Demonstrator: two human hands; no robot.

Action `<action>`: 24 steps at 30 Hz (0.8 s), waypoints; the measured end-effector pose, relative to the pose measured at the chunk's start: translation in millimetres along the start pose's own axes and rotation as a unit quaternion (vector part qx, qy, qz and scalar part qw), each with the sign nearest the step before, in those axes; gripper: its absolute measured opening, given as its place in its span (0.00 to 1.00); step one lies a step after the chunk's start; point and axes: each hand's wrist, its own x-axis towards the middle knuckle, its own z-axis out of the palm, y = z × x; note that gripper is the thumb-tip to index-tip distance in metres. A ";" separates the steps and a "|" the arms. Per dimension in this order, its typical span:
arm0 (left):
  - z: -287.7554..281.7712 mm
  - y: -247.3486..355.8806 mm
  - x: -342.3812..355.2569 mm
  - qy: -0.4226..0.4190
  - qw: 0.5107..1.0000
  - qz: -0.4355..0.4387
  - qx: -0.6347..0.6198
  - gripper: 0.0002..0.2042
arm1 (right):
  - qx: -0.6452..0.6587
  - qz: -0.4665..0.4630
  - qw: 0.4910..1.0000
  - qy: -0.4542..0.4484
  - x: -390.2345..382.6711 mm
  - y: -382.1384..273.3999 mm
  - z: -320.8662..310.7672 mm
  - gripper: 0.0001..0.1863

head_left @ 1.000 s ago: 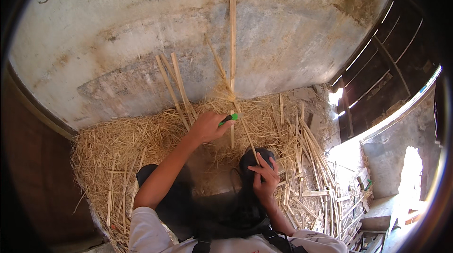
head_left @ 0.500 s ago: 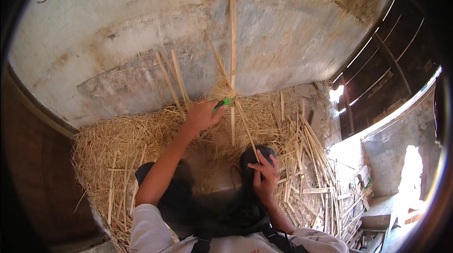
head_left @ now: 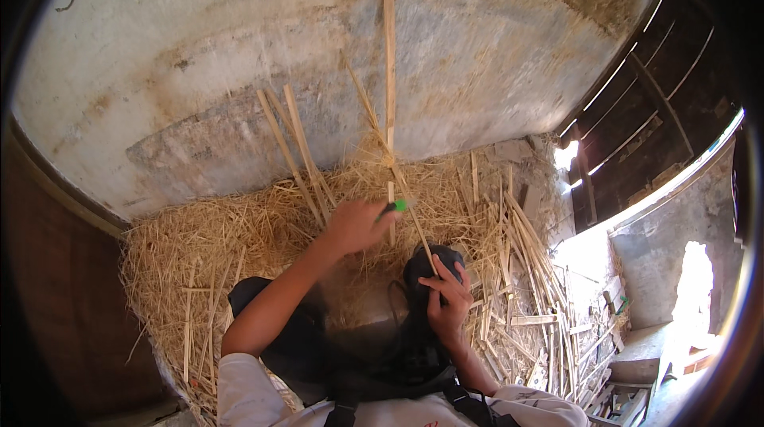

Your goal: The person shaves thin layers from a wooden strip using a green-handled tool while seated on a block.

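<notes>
My left hand (head_left: 358, 226) is closed round a small green-and-black hand tool (head_left: 399, 206); its working end is blurred. The tool is just left of a thin bamboo strip (head_left: 413, 214), whether touching I cannot tell. My right hand (head_left: 450, 297) grips the strip's lower end by my right knee (head_left: 426, 264). From there the strip slants up and left toward the wall, with a tuft of pale shavings (head_left: 374, 147) about its upper part. Behind it, a wider wooden slat (head_left: 389, 69) leans upright against the wall.
A stained plaster wall (head_left: 239, 45) rises in front. Straw-like shavings (head_left: 191, 244) cover the ground round my legs. More slats (head_left: 298, 136) lean at the left of the strip. Several long strips (head_left: 533, 256) lie piled at the right, near a concrete block (head_left: 641, 359).
My left hand with the green-and-black tool has moved down and right, from the upper part of the strip toward me. My right hand stays in place on the strip's lower end.
</notes>
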 end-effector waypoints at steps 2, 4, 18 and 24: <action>-7.8 -12.6 9.5 0.031 0.999 -0.040 0.003 0.30 | 0.001 -0.005 1.000 0.002 -0.3 2.0 1.2 0.14; -16.8 -12.7 15.5 -0.002 0.998 -0.061 0.019 0.29 | 0.000 -0.006 1.000 0.002 -1.3 2.4 0.3 0.14; -11.8 -10.5 10.0 -0.035 0.999 -0.012 0.018 0.28 | -0.009 -0.014 1.000 0.004 -0.2 4.7 0.7 0.13; 9.0 17.2 -14.5 0.002 0.999 0.036 0.037 0.29 | 0.014 0.000 1.000 -0.009 -1.5 3.6 -0.7 0.14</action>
